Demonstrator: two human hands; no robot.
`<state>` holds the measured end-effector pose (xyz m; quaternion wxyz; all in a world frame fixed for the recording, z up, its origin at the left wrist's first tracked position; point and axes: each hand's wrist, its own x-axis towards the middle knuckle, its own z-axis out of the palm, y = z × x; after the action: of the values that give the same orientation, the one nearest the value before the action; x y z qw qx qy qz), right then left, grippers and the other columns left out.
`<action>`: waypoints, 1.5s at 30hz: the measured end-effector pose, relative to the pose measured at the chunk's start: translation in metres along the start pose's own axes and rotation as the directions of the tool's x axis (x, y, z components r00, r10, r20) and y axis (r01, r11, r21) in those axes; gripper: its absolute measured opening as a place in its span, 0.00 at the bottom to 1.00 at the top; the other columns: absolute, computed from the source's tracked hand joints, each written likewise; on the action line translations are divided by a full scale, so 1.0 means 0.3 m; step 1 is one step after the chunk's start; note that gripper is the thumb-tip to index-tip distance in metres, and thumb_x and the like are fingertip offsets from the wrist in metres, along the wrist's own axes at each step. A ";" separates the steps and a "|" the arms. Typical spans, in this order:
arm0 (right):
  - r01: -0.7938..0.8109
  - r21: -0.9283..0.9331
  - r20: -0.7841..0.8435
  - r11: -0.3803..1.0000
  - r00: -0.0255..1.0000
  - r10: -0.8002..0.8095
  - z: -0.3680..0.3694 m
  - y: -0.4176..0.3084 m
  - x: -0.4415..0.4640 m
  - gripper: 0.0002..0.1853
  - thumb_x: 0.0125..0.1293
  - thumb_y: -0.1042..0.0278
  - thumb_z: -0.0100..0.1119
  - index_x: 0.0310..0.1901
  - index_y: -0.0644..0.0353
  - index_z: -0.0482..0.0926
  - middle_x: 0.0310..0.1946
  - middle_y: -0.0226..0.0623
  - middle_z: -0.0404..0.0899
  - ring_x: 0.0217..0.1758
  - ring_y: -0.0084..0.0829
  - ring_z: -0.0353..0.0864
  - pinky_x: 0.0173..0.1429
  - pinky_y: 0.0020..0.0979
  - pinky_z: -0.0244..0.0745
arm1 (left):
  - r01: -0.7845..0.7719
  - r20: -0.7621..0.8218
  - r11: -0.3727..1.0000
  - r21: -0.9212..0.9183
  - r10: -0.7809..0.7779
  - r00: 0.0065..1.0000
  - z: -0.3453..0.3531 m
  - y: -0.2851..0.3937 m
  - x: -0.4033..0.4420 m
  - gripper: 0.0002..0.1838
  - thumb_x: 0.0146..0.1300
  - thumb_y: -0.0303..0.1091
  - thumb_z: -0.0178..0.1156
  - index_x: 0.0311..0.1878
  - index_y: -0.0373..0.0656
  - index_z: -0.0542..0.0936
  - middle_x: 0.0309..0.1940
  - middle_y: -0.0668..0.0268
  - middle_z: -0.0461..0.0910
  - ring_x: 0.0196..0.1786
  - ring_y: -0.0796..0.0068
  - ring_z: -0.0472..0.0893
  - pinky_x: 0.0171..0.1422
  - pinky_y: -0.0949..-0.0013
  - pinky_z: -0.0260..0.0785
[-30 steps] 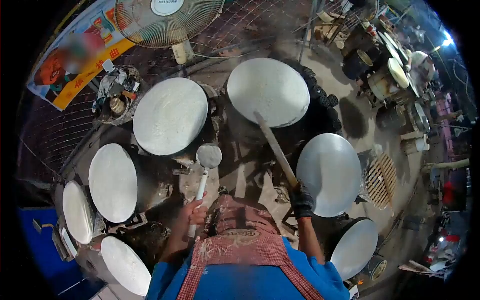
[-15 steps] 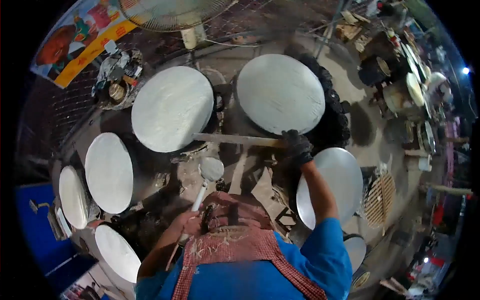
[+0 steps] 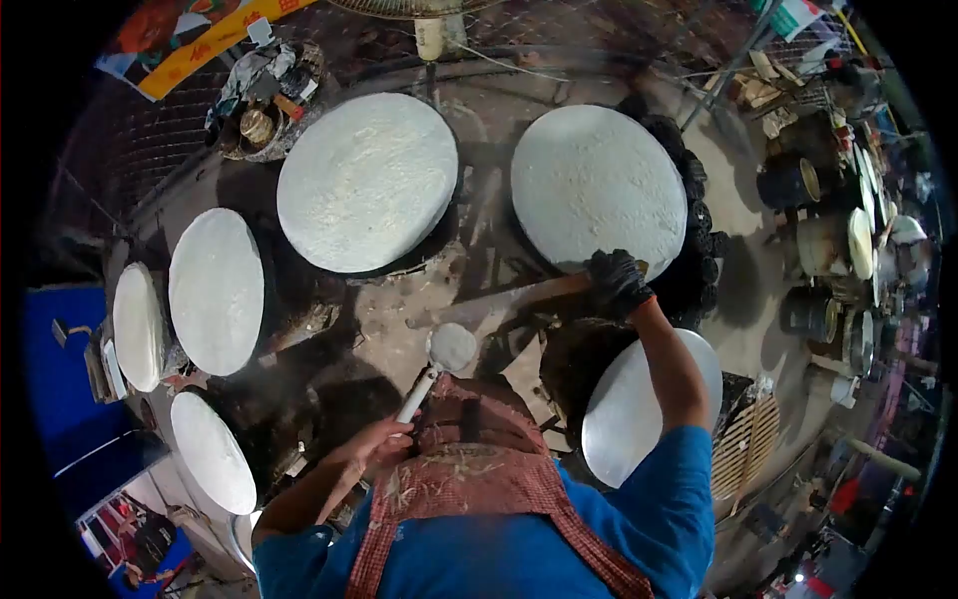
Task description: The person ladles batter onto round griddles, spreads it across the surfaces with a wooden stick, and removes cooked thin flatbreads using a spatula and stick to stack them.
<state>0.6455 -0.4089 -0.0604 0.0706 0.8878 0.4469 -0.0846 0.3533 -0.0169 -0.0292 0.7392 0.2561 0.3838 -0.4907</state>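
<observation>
My left hand (image 3: 377,441) is closed around the pale handle of a ladle (image 3: 452,347), whose round bowl is filled or coated with whitish batter. My right hand (image 3: 619,282), in a dark glove, grips the wooden handle of a long flat spatula (image 3: 509,299). Its blade points left, with the tip apart from the pans and above the ladle in view. Just beyond my right hand is a large round pan spread with white batter (image 3: 599,190). Another batter-covered pan (image 3: 369,180) stands at the back left. Below my right forearm lies a bare, shiny pan (image 3: 609,429).
More white-coated pans stand along the left (image 3: 215,290), (image 3: 138,327) and lower left (image 3: 212,454). A slatted wooden rack (image 3: 746,447) is at the right. Pots (image 3: 788,185) stand farther right. A cluttered basket (image 3: 261,125) and a fan (image 3: 429,38) are at the back.
The spatula's tip has come away from the back left pan and swung down toward me. My left hand still holds the ladle. The whole view has shifted, and both back pans' coatings look bumpier.
</observation>
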 end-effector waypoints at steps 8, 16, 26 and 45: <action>-0.172 0.070 -0.037 0.983 0.984 0.175 0.014 0.008 0.001 0.18 0.48 0.60 0.51 0.41 0.57 0.71 0.39 0.42 0.69 0.31 0.43 0.71 0.35 0.39 0.65 | 0.024 0.014 0.999 0.023 -0.024 1.000 0.010 0.034 0.016 0.22 0.58 0.27 0.50 0.56 0.49 0.61 0.16 0.75 0.59 0.17 0.89 0.60 0.16 0.87 0.49; -0.044 0.168 -0.202 0.985 0.976 0.079 0.001 -0.019 -0.020 0.22 0.48 0.61 0.51 0.47 0.58 0.70 0.38 0.42 0.69 0.26 0.42 0.70 0.32 0.40 0.64 | 0.042 -0.040 0.993 0.109 -0.038 0.999 -0.053 0.031 0.051 0.19 0.57 0.29 0.53 0.53 0.50 0.65 0.17 0.75 0.63 0.17 0.90 0.61 0.16 0.87 0.50; -0.032 -0.010 0.024 0.999 0.999 0.032 -0.052 0.043 0.057 0.12 0.46 0.61 0.53 0.32 0.57 0.73 0.28 0.41 0.72 0.28 0.42 0.72 0.35 0.40 0.67 | 0.082 -0.066 0.987 0.138 -0.073 0.995 -0.069 0.011 0.082 0.23 0.58 0.31 0.52 0.58 0.54 0.62 0.14 0.77 0.60 0.14 0.90 0.59 0.15 0.85 0.47; -0.481 -0.022 -0.191 0.876 0.862 0.469 -0.415 0.381 0.134 0.14 0.53 0.65 0.45 0.41 0.55 0.72 0.35 0.45 0.75 0.38 0.43 0.74 0.42 0.41 0.69 | 0.058 -0.194 0.968 0.243 -0.010 0.981 -0.044 0.035 0.075 0.31 0.54 0.34 0.59 0.59 0.47 0.56 0.21 0.69 0.71 0.14 0.91 0.61 0.14 0.85 0.48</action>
<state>0.7721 -0.4198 0.0583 0.0791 0.9714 0.2216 0.0313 0.3638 -0.0150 -0.0552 0.6526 0.3856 0.3933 -0.5203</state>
